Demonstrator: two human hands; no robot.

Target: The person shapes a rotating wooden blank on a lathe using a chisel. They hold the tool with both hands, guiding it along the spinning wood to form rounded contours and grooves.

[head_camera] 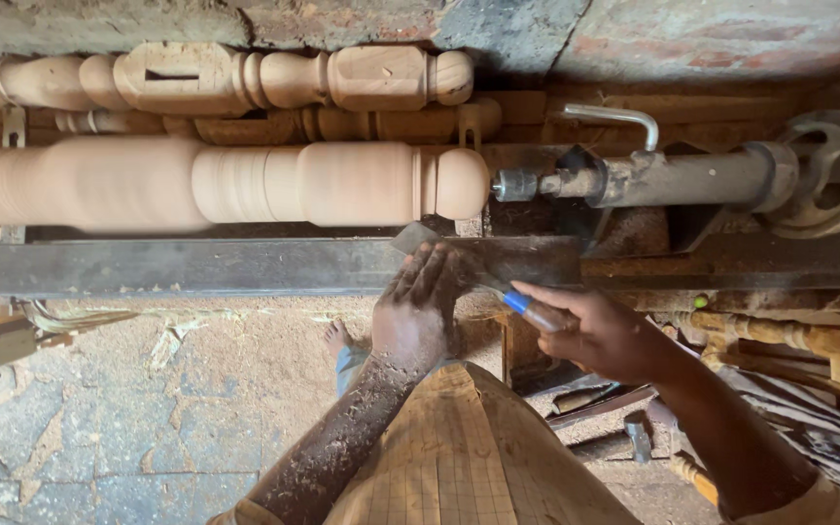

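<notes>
A person is standing at a wood lathe and looking down at both hands. The left hand (pixel 418 309) is lying palm down with its fingers spread flat, pressing on the blade of a chisel (pixel 459 262) where it is crossing the long steel rest bar (pixel 196 266). The right hand (pixel 595 335) is curled closed around the chisel's handle, whose blue band (pixel 516 302) is showing just in front of the thumb. The chisel's flat grey tip is pointing up and to the left, sitting just below the round end of the wooden post (pixel 245 185) that is mounted on the lathe; whether the edge is touching the wood cannot be told. The post is lying level across the view, its left part blurred as though it is spinning, with turned rings and a ball at its right end. That ball is meeting the metal centre point (pixel 515 184) of the tailstock (pixel 682 177), which is carrying a bent handle (pixel 619 119) on top and a handwheel (pixel 828 170) at the far right. Behind the post, a finished turned leg (pixel 226 78) is resting against the brick wall (pixel 692 39). Sawdust is coating the left forearm and the stone floor (pixel 99 428), and a hammer (pixel 639 435) is lying on the ground near the right arm.
</notes>
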